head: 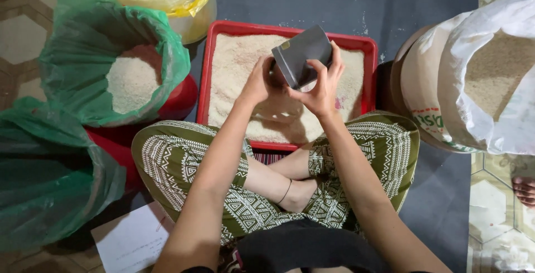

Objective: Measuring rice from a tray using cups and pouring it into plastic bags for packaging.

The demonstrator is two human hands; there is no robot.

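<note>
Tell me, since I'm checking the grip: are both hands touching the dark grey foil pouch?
Touching. The head view shows the right hand fingers wrapped over the dark grey foil pouch and the left hand against its lower edge.

My hands hold a smooth, matt grey pouch [301, 54] over a glossy red plastic tray [207, 78] of grainy rice [239, 66]; thin green plastic bag [83, 33] crinkles beside it.

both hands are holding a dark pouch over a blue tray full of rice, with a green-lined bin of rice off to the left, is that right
Not quite: the tray is red, not blue, as the head view shows. The rest holds: the left hand and right hand hold the dark pouch over the rice in it, and the green-lined bin of rice sits to the left.
</note>
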